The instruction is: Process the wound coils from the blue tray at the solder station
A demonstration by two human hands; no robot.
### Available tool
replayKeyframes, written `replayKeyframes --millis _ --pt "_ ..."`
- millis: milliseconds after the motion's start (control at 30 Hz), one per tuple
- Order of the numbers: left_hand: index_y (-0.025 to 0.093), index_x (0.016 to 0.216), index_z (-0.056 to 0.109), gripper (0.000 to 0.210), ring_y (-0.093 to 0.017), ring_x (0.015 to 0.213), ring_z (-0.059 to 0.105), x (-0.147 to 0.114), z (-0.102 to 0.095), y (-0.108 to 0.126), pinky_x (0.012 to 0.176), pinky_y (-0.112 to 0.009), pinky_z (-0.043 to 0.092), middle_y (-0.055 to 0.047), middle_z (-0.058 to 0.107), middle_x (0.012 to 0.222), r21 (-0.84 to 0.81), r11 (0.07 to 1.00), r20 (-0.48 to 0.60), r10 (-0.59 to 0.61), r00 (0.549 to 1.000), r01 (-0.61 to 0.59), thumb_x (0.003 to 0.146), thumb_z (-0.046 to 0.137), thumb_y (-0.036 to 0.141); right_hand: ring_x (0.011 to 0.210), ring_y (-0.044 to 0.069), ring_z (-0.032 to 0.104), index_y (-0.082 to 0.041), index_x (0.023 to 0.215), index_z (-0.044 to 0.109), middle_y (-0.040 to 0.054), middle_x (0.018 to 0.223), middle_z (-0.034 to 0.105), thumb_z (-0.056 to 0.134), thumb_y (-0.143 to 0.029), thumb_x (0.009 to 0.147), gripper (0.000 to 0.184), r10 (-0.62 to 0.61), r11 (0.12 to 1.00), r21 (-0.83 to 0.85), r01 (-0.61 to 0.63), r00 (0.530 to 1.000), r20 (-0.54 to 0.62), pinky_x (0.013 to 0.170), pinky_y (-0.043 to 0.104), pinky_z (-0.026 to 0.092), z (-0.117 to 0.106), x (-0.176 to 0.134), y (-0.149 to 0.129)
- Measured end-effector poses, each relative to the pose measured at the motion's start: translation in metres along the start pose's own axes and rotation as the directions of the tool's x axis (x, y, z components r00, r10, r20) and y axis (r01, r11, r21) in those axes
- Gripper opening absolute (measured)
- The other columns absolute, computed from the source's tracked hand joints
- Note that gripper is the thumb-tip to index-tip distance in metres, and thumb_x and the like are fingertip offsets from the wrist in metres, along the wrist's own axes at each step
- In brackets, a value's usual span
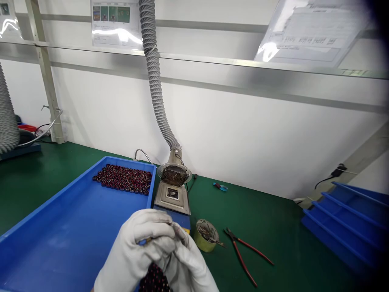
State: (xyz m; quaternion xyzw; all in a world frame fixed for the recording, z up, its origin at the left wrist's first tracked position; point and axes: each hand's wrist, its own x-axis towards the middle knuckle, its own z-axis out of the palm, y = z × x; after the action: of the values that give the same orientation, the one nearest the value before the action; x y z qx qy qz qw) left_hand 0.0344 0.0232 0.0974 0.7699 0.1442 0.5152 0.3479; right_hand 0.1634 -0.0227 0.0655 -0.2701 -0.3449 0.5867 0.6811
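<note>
My left hand and my right hand, both in white gloves, meet at the bottom middle with fingers curled together. A small blue and yellowish bit shows between the left fingers; its kind is unclear. The right fingertips press together against the left hand, and whatever they pinch is hidden. Below the hands, partly covered by them, lies a group of dark parts with red dots. Just beyond my fingers stands a metal heating unit with a square opening.
A blue tray on the left bears many small dark-red round parts. A grey hose ends in a hood over the unit. Right of my hands are a tin, red-handled pliers, a small blue tool and stacked blue trays.
</note>
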Motion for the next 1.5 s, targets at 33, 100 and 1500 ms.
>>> replayKeyframes --millis 33,100,1500 --pt "0.023 0.077 0.071 0.019 -0.021 0.082 0.065 0.000 -0.001 -0.002 0.074 -0.029 0.055 -0.006 0.071 0.083 -0.082 0.997 -0.039 -0.019 0.999 0.015 0.077 0.062 0.040 0.074 0.025 0.062 -0.018 0.081 0.068 0.0063 0.078 0.066 0.086 -0.036 0.053 0.038 -0.001 1.000 -0.023 0.002 1.000 0.015 0.071 0.038 0.051 0.000 0.003 0.001" --pt "0.022 0.068 0.071 0.019 -0.021 0.076 0.065 -0.002 -0.005 -0.006 0.070 -0.028 0.055 -0.005 0.071 0.075 -0.237 0.970 -0.122 -0.093 0.988 0.062 0.073 0.066 0.039 0.069 0.023 0.062 -0.017 0.080 0.068 0.0063 0.074 0.065 0.085 -0.040 0.053 0.040 -0.015 0.999 -0.049 0.016 1.000 0.010 0.069 0.038 0.051 -0.001 0.006 0.002" --pt "0.027 0.100 0.057 0.045 -0.017 0.093 0.059 -0.001 -0.003 0.002 0.082 -0.028 0.049 0.000 0.064 0.101 0.237 0.970 0.079 0.029 0.996 -0.047 0.061 0.072 0.011 0.087 0.015 0.059 -0.018 0.084 0.068 0.0017 0.091 0.067 0.078 -0.022 0.069 0.019 0.185 0.855 0.484 -0.185 0.982 0.049 0.081 0.029 0.047 0.006 -0.011 0.000"
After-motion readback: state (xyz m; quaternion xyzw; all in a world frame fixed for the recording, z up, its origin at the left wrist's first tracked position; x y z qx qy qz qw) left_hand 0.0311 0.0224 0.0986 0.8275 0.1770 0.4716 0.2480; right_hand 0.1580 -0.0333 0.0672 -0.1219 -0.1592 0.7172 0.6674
